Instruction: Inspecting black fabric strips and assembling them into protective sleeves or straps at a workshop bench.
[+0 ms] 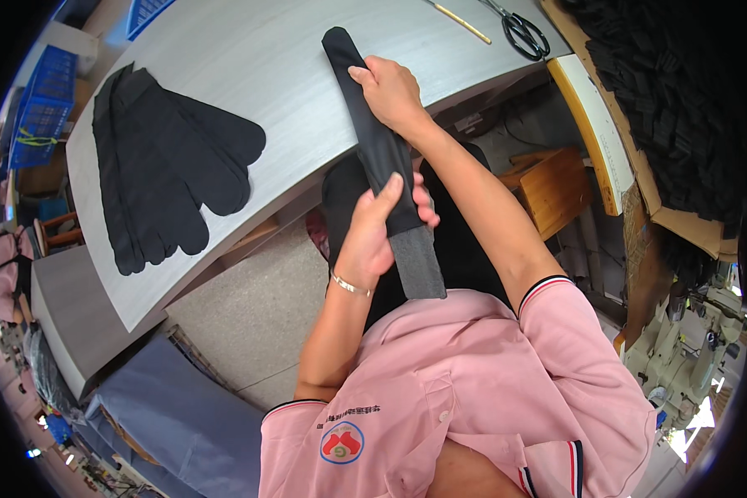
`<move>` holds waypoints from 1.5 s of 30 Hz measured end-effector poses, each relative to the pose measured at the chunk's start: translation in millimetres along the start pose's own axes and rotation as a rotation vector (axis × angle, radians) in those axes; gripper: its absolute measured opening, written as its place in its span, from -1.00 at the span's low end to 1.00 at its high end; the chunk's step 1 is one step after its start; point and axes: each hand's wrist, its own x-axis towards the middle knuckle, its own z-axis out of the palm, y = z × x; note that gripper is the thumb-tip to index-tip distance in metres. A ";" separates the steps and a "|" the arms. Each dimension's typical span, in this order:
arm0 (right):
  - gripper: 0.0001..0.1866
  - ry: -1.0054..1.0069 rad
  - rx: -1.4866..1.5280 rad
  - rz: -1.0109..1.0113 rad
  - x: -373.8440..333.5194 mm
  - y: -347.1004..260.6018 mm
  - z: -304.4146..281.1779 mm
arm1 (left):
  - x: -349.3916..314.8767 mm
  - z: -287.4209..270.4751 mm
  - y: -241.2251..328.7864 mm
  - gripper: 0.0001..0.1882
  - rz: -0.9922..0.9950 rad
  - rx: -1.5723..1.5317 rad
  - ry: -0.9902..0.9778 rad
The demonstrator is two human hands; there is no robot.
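A long black sock on a flat grey board (382, 141) runs from the grey wooden table (249, 75) down toward the person's lap. The left hand (373, 228) clamps its lower part; the right hand (390, 87) presses its upper part against the table. A pile of flat black socks (166, 158) lies on the table, left of it.

A long grey worktable (249, 58) curves across the upper view above a speckled concrete floor (249, 324). Blue plastic crates (46, 100) stand at left, a wooden box (556, 187) and cream sewing machine (681, 357) at right.
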 end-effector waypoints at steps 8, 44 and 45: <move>-0.60 -0.066 0.043 0.046 -4.0 4.2 -17.1 | -27.5 8.3 -20.7 -0.61 -0.099 0.039 -0.030; -0.69 -0.448 0.434 0.258 -124.8 3.6 -135.0 | 21.6 -4.4 -13.3 -0.64 0.033 0.042 0.170; -0.65 -0.398 0.581 0.327 -110.2 3.3 -126.9 | 20.9 -3.9 -13.0 -0.64 0.030 0.023 0.169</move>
